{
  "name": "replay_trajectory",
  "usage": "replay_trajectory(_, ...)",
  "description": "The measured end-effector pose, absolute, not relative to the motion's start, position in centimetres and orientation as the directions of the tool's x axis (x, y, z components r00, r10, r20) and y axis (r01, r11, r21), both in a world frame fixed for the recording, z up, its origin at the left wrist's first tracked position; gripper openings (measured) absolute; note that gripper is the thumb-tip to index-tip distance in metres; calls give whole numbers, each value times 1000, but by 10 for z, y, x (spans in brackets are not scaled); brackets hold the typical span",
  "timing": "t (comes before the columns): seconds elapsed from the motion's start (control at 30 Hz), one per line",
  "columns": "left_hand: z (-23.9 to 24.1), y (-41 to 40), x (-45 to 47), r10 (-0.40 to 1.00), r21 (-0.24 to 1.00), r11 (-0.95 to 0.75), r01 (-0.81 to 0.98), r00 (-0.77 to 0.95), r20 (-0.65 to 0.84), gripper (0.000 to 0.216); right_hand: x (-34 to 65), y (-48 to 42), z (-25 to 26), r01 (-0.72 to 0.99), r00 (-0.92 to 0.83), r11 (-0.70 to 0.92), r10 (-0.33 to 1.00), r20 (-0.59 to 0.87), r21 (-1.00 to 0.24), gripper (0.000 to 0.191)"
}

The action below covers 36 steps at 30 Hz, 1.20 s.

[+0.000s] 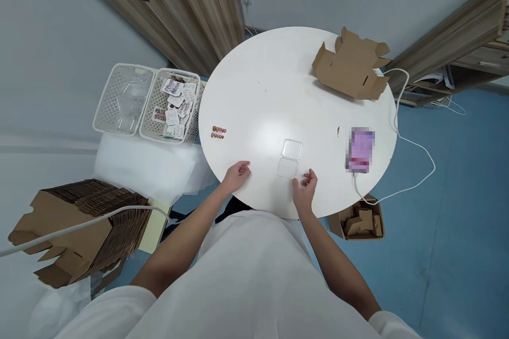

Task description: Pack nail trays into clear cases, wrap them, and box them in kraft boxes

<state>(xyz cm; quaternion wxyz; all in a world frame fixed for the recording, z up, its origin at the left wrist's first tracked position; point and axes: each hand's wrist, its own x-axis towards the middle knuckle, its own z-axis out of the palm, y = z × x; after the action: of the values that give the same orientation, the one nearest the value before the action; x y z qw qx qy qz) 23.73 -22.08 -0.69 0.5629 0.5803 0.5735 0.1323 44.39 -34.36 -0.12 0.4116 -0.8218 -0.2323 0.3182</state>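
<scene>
A clear plastic case [288, 167] lies unfolded on the white round table [254, 79], its two halves hinged together. My right hand [305, 190] is at the near right corner of the case, thumb and fingers apart, with nothing seen in it. To the left of the case, my left hand [237, 176] rests at the table's near edge. Its index finger reaches out while the others curl loosely, and no object shows in it. Farther left lies a set of small reddish-brown pieces in two rows, which look like press-on nails [218, 133].
An unfolded cardboard box [352, 66] sits at the far right of the table, above a blurred purple device [361, 151] with a white cable. Left stand white baskets [159, 126], one holding several nail cards, and stacked flat cartons [79, 228]. A carton [377, 222] is on the floor.
</scene>
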Motion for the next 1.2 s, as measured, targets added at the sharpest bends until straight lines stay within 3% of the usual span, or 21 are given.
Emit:
replay_trajectory(0.1, 0, -188, 197, 885, 786, 200, 585, 236, -401, 35, 423, -320, 9, 279, 702, -489, 691, -172, -827, 57)
replay_trajectory(0.23, 4, -137, 154, 930, 710, 22, 704, 245, -272, 37, 386, -266, 13, 437, 478, -348, 871, -114, -829, 49)
replay_trajectory(0.43, 4, -73, 133, 866, 581, -210, 786, 425, -263, 47, 320, -188, -8, 531, 416, -439, 880, -228, -725, 67)
replay_trajectory(0.6, -4, -45, 138, 767, 521, -331, 787, 546, -336, 63, 287, -144, -14, 632, 342, -493, 870, -355, -597, 65)
replay_trajectory(0.87, -22, -38, 134, 724, 595, -342, 727, 608, -327, 59, 275, -118, -22, 707, 364, -538, 833, -417, -458, 60)
replay_trajectory(1.2, -26, -46, 133, 737, 677, -280, 681, 605, -303, 54, 275, -123, -24, 643, 388, -529, 849, -360, -554, 52)
